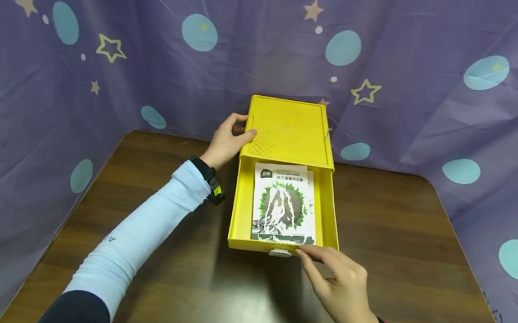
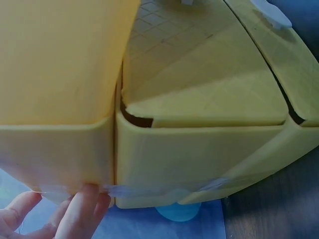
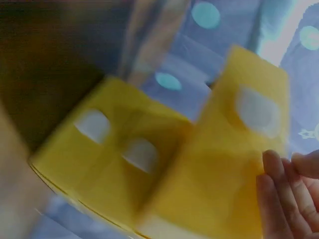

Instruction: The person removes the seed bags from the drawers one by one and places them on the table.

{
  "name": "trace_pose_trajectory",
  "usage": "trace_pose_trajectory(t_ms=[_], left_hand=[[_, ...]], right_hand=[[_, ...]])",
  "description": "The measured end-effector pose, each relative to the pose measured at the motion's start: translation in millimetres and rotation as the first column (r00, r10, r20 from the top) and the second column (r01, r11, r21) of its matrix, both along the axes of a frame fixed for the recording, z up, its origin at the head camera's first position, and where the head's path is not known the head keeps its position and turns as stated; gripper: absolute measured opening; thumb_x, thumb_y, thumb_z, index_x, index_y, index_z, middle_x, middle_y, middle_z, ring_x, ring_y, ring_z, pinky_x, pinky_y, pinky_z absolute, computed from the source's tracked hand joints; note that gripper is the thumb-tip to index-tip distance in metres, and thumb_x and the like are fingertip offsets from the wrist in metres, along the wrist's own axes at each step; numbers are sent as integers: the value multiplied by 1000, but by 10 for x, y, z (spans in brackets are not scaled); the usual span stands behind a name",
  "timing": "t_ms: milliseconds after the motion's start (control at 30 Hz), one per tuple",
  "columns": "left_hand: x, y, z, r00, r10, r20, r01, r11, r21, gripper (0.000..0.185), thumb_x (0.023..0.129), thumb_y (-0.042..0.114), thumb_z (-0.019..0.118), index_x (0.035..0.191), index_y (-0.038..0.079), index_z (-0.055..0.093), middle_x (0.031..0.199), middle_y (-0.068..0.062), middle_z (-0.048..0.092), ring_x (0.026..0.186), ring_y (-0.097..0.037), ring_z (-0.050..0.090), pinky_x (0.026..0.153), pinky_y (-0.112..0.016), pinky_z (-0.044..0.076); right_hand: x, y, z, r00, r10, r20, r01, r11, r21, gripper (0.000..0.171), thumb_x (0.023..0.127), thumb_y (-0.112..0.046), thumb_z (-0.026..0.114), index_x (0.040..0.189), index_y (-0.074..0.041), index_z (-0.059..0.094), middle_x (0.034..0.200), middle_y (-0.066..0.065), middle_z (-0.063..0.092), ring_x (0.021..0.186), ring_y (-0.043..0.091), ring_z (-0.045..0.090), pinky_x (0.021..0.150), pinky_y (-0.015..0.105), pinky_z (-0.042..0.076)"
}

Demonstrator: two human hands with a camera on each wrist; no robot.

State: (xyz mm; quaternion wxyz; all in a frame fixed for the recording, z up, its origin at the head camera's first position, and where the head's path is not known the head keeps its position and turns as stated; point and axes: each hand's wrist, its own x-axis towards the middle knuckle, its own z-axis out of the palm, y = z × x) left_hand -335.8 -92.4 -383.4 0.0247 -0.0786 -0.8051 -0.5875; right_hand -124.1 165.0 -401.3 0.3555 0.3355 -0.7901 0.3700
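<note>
A yellow drawer unit stands on the table, its top drawer pulled out toward me. Inside the drawer lie white paper packets printed with a green-edged sunflower-like picture. My left hand rests on the unit's upper left edge, thumb on top and fingers along the side; those fingers touch the side panel in the left wrist view. With thumb and fingertips, my right hand pinches the drawer's front edge, just right of its white knob. The right wrist view is blurred.
Below the open drawer, two more closed drawer fronts with white knobs show in the right wrist view. The brown wooden table extends around the unit. A purple curtain with stars and dots hangs behind and at both sides.
</note>
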Motion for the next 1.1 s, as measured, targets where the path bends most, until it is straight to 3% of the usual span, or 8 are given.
trace_pose_trajectory(t_ms=[100, 200, 267, 367, 433, 633, 933, 1100], left_hand=[[10, 5, 9, 1000, 7, -5, -7, 1000, 7, 49, 89, 34, 62, 131, 15, 45, 124, -10, 50, 109, -22, 52, 81, -37, 48], [11, -6, 7, 1000, 19, -9, -18, 1000, 17, 49, 88, 34, 62, 131, 15, 46, 123, -11, 50, 108, -23, 52, 82, -38, 48], [15, -18, -4, 999, 32, -9, -32, 999, 21, 49, 88, 33, 63, 130, 15, 47, 122, -11, 51, 107, -24, 53, 82, -38, 48], [23, -35, -28, 999, 53, -5, -53, 998, 31, 49, 88, 33, 64, 130, 15, 48, 118, -11, 54, 104, -24, 54, 81, -38, 48], [27, -38, -47, 998, 65, -3, -65, 997, 30, 48, 88, 33, 63, 130, 16, 48, 116, -11, 55, 103, -23, 55, 81, -38, 48], [36, 9, -74, 999, 37, 3, -37, 999, 17, 50, 88, 35, 62, 132, 16, 46, 122, -11, 52, 108, -23, 53, 82, -37, 48], [63, 51, -44, 1000, 11, 4, -11, 1000, 7, 52, 89, 37, 61, 133, 16, 44, 126, -11, 49, 111, -23, 51, 82, -38, 48], [61, 45, -22, 1000, 11, -6, -11, 1000, 22, 51, 89, 37, 61, 133, 16, 45, 125, -11, 49, 110, -23, 51, 82, -38, 48]], right_hand=[[-84, 94, 297, 999, -24, 29, 23, 999, 45, 9, 80, -9, 71, 89, -6, 72, 80, 0, 69, 68, 10, 64, 62, 18, 50], [-233, 164, 542, 955, -51, 292, 9, 990, 143, 22, 82, -14, 70, 103, -6, 68, 95, 2, 68, 82, 13, 65, 68, 24, 52], [-357, 187, 663, 824, -74, 561, -67, 972, 226, 42, 87, -27, 66, 121, -5, 57, 113, 9, 63, 99, 20, 62, 79, 33, 52], [-557, 167, 774, 559, -147, 816, -205, 929, 308, 67, 92, -43, 55, 141, -2, 33, 134, 20, 47, 118, 31, 50, 90, 45, 45], [-670, 133, 801, 456, -169, 874, -283, 903, 323, 75, 93, -46, 50, 145, 0, 22, 138, 24, 40, 122, 35, 45, 93, 48, 42], [-805, 78, 747, 365, -150, 919, -308, 912, 272, 76, 93, -45, 49, 146, -1, 17, 135, 20, 44, 119, 31, 48, 93, 46, 41], [-801, 46, 577, 188, 141, 972, -223, 970, -98, 70, 92, -21, 59, 143, 4, 18, 115, 22, 53, 97, 29, 59, 85, 41, 49], [-810, 2, 523, 193, 153, 969, -192, 974, -116, 63, 90, -15, 62, 138, 6, 27, 107, 20, 57, 91, 27, 62, 83, 40, 50]])
